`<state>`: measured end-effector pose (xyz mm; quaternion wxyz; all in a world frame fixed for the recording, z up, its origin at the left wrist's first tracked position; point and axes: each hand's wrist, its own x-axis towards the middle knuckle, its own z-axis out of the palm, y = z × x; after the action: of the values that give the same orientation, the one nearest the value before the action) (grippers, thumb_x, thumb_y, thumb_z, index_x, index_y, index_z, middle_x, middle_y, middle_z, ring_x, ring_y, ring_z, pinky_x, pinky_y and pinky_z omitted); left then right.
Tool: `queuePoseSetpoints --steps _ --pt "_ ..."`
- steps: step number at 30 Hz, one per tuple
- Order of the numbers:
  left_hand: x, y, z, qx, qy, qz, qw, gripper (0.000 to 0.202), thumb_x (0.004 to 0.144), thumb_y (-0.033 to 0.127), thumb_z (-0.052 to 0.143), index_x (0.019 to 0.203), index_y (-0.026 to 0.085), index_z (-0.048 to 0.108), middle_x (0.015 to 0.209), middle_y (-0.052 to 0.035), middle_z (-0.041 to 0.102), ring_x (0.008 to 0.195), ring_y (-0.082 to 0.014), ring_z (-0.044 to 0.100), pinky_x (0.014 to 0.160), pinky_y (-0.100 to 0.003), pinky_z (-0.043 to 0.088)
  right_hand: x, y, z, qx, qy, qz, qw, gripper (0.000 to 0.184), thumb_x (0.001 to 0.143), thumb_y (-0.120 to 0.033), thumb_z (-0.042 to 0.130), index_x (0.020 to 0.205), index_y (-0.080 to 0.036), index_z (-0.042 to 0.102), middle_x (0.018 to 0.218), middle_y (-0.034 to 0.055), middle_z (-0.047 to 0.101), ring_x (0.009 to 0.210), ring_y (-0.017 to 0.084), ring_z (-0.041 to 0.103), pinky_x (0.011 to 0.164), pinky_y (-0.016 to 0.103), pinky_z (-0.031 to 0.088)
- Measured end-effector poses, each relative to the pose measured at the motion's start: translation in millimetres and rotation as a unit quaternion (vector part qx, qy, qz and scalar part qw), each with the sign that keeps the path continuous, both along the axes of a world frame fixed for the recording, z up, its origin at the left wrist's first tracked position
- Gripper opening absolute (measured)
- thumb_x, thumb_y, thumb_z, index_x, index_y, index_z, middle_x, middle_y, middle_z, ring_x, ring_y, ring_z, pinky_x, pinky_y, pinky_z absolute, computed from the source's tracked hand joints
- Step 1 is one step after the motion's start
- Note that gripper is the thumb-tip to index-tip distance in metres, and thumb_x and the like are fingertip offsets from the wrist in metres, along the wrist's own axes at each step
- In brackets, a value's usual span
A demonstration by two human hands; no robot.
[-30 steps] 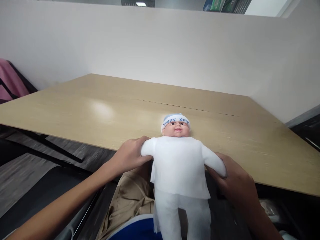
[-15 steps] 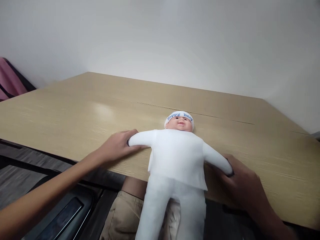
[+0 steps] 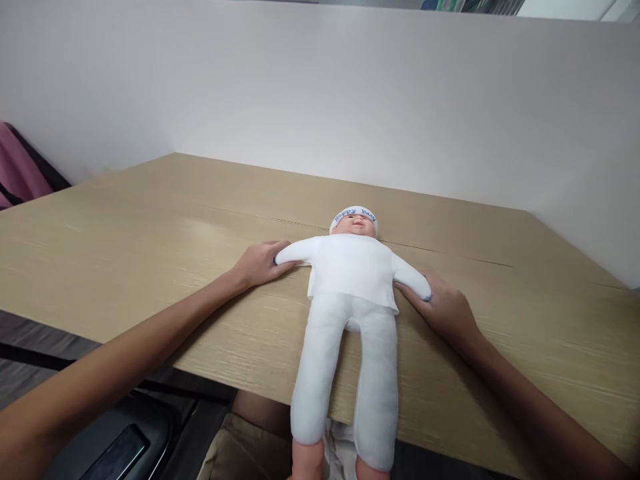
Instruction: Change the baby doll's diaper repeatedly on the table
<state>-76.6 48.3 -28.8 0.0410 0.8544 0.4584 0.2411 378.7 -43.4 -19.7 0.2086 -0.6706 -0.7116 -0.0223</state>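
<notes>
Doll (image 3: 353, 273) face-up, right between the two sets of fingers! Left hand (image 3: 265, 262) has its fingers wrapped round one white sleeve, right hand (image 3: 445, 305) grips the other, arms spread out. Lettered cap (image 3: 354, 211) sits beyond the fingers, white trousers (image 3: 377, 387) on their near side, reaching past the table (image 3: 125, 233), wall (image 3: 320, 100) well beyond the fingertips

A pale wall (image 3: 320, 93) rises behind a light wooden table (image 3: 125, 227).
</notes>
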Motion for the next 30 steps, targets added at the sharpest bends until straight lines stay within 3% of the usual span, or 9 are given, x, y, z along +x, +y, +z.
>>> queuePoseSetpoints --steps 10,15,18,24,30 --pt "16 72 -4.3 0.046 0.001 0.025 0.999 0.057 0.104 0.071 0.051 0.119 0.022 0.075 0.105 -0.0114 0.084 0.094 -0.0326 0.078 0.071 -0.038 0.05 7 69 -6.3 0.014 0.007 -0.028 0.999 0.058 0.102 -0.081 0.054 0.113 -0.027 0.073 0.095 0.0099 0.081 0.083 0.035 0.074 0.066 0.037 0.04" --pt "26 109 -6.5 0.052 0.001 0.087 0.995 0.059 0.1 0.077 0.055 0.117 0.023 0.073 0.103 -0.0124 0.084 0.088 -0.0336 0.077 0.07 -0.038 0.048 5 107 -3.3 0.023 -0.005 -0.053 0.998 0.065 0.099 -0.088 0.052 0.103 -0.025 0.069 0.091 0.012 0.08 0.08 0.035 0.072 0.065 0.037 0.038" --pt "29 127 -6.5 0.064 -0.012 0.11 0.992 0.062 0.098 0.08 0.058 0.119 0.023 0.071 0.107 -0.013 0.083 0.092 -0.0345 0.076 0.075 -0.041 0.051 3 130 -0.3 0.031 0.007 -0.071 0.997 0.068 0.097 -0.09 0.052 0.107 -0.026 0.07 0.093 0.0124 0.081 0.081 0.035 0.072 0.066 0.037 0.039" --pt "25 146 -10.5 0.097 -0.05 0.12 0.987 0.068 0.096 0.085 0.06 0.121 0.022 0.068 0.118 -0.0157 0.078 0.108 -0.0376 0.07 0.094 -0.049 0.054 10 158 -4.3 0.046 0.038 -0.05 0.997 0.072 0.097 -0.086 0.056 0.128 -0.023 0.068 0.108 0.0153 0.083 0.089 0.038 0.073 0.072 0.04 0.046" --pt "20 151 -20.0 0.082 -0.041 0.121 0.988 0.064 0.102 0.076 0.06 0.135 0.022 0.066 0.129 -0.0177 0.073 0.12 -0.0406 0.063 0.106 -0.055 0.048 20 166 -14.5 0.099 0.012 -0.007 0.995 0.067 0.103 -0.078 0.053 0.13 -0.019 0.07 0.119 0.0186 0.08 0.107 0.041 0.07 0.095 0.051 0.049"
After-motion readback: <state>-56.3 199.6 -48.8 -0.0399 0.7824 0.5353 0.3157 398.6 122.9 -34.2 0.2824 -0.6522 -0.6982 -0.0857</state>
